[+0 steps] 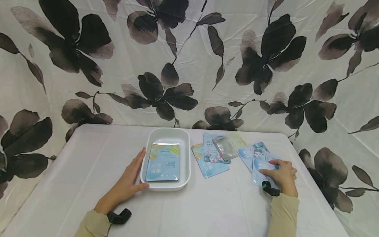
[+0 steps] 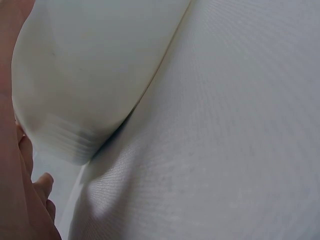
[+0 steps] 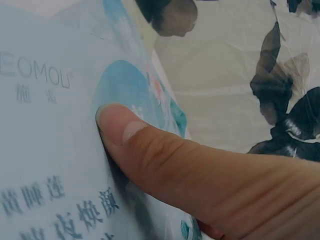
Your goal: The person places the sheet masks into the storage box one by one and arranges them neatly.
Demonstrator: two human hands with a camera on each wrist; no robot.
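Observation:
A white plastic tray (image 1: 185, 179) stands left of centre with light-blue sheet mask packets (image 1: 163, 163) lying in it. My left hand (image 1: 127, 182) rests against the tray's left side, fingers fairly straight and thumb at the near corner. In the left wrist view, the tray's outer wall (image 2: 95, 65) fills the upper left. At the right, my right hand (image 1: 282, 172) pinches a light-blue sheet mask packet (image 1: 259, 176). Its thumb (image 3: 150, 145) lies on the printed face in the right wrist view. The fingers behind that packet are mostly hidden.
Between tray and right hand lie more packets: a yellow-and-blue one (image 1: 210, 166), a pink-flowered blue one (image 1: 208, 148), a silver-green one (image 1: 229, 144) and another blue one (image 1: 245, 156). Behind the white-covered table (image 1: 207, 210) hangs a floral cloth (image 1: 219, 65).

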